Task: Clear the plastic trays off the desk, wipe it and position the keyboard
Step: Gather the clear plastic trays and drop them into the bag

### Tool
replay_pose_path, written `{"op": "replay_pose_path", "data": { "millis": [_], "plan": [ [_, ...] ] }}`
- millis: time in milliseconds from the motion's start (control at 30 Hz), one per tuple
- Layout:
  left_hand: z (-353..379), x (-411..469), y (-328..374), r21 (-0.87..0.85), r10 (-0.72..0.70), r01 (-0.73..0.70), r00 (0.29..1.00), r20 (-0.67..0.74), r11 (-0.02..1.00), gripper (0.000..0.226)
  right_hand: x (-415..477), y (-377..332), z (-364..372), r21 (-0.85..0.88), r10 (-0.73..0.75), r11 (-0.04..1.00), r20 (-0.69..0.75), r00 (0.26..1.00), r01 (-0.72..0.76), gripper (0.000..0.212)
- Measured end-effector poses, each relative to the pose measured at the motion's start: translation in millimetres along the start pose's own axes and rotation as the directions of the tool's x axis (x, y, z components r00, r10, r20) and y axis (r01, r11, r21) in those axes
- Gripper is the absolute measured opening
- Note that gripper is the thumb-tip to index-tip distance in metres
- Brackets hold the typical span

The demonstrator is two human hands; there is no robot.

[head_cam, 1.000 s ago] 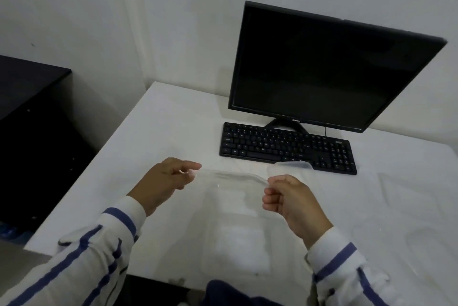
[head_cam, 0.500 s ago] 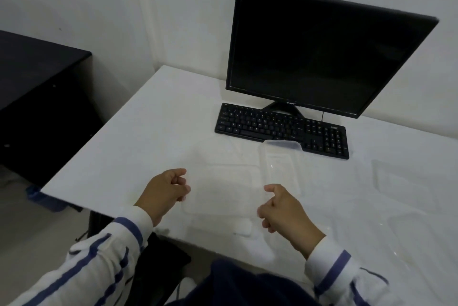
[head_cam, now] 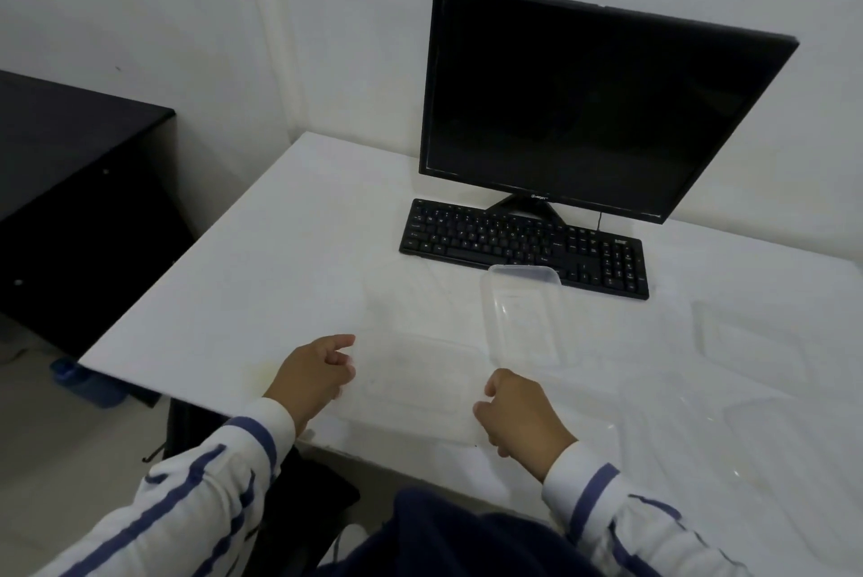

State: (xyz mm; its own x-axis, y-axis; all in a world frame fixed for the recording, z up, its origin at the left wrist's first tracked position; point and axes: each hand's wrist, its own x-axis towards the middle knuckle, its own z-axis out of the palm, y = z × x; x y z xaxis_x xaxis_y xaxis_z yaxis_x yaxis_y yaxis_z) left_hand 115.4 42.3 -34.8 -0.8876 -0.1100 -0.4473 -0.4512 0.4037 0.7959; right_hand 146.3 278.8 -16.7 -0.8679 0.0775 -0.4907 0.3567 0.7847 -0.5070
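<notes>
your left hand [head_cam: 312, 375] and right hand [head_cam: 522, 413] sit at the near edge of the white desk [head_cam: 261, 259], one on each side of a clear plastic tray [head_cam: 415, 385]. your left fingers are curled, with thumb and forefinger closing on the tray's left rim. your right fingers are curled in against its right rim, the thumb up on top. the plastic is so transparent that you cannot tell from here whether the tray rests on the desk or is lifted just off it. its near corner reaches the front edge of the desk.

just beyond your right hand lies a second tray [head_cam: 523, 319], a deeper clear box, and its far rim overlaps the front edge of the black keyboard [head_cam: 523, 245]. the keyboard lies at the back of the desk, a little askew, tucked against the foot of the dark monitor [head_cam: 588, 100].

to your right, a third tray [head_cam: 742, 333] lies flat on the desk, well apart from the one you hold, and nearer to you there is a fainter clear outline, a fourth tray [head_cam: 784, 427].

a black cabinet [head_cam: 70, 184] stands to the left of the desk, with something blue [head_cam: 88, 382] on the floor below the desk's corner.
</notes>
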Motion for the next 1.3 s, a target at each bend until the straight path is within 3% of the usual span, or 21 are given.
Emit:
{"op": "replay_pose_path", "data": {
  "millis": [433,833,1300],
  "plan": [
    [-4.4,11.6,0.9,0.002,-0.038,0.038,0.996,0.079,0.999,0.045,15.4,-6.0,5.5,-0.032,0.094,0.995,0.013,0.995,-0.094,0.015],
    [-10.5,12.3,-1.1,-0.006,-0.079,0.081,0.985,0.152,0.997,0.045,16.8,-5.6,4.7,-0.154,0.085,0.986,0.103,0.991,-0.068,0.021],
    [-1.8,2.4,-3.9,0.128,0.004,-0.012,0.998,0.064,0.992,0.038,25.0,-6.1,4.5,-0.110,0.137,0.986,0.081,0.987,-0.128,0.009]
  ]
}}
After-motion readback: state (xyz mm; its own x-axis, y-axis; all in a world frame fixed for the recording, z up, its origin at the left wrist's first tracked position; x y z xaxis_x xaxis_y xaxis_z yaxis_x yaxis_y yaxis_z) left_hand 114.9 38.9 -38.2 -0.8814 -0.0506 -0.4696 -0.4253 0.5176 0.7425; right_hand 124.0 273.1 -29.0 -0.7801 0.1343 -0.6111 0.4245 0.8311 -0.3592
